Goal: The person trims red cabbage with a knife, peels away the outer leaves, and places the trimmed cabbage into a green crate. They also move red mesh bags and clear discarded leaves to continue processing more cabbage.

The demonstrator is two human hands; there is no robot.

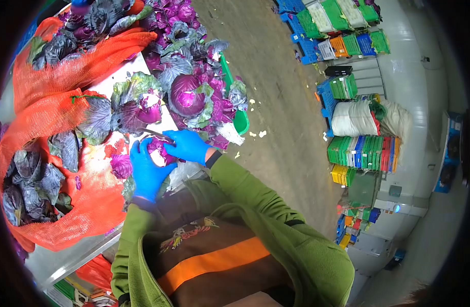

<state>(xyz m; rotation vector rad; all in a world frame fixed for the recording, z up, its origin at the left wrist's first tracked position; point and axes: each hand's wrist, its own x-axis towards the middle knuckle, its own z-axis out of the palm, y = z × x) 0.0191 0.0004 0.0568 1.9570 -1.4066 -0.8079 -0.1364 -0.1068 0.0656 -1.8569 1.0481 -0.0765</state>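
My left hand (146, 171), in a blue glove, holds a small purple cabbage (158, 150) at the table's near edge. In my right hand (188, 147), also gloved in blue, is a knife (155, 134), its blade lying across the top of that cabbage. A larger whole purple cabbage (188, 95) sits just beyond my hands among trimmed leaves. Left of it lies a partly peeled cabbage (149, 108) with dark outer leaves.
Orange mesh sacks (51, 77) with dark leaves spread over the left of the metal table (71, 258). A green crate edge (241, 123) shows beside the heap. Stacked crates (360, 152) and a white sack (350, 118) stand across the floor at the right.
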